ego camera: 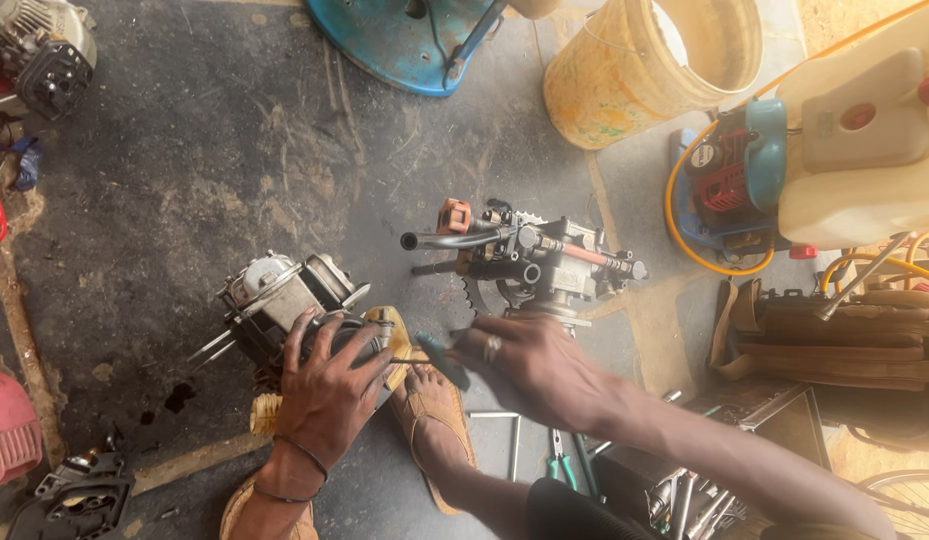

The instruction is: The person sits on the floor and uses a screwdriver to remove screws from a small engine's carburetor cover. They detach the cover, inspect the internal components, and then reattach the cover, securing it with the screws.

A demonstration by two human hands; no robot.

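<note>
Stained concrete floor (185, 180); left hand (325, 385) grips grimy engine (285, 300); right hand (530, 365) holds green-handled screwdriver (440, 358).

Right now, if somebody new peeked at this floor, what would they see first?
Probably the two hands in the middle: the left hand grips a small engine on the dark floor, and the right hand holds a green-handled screwdriver toward it. Just behind sits a metal pump, with a big yellow bucket at the top.
</note>
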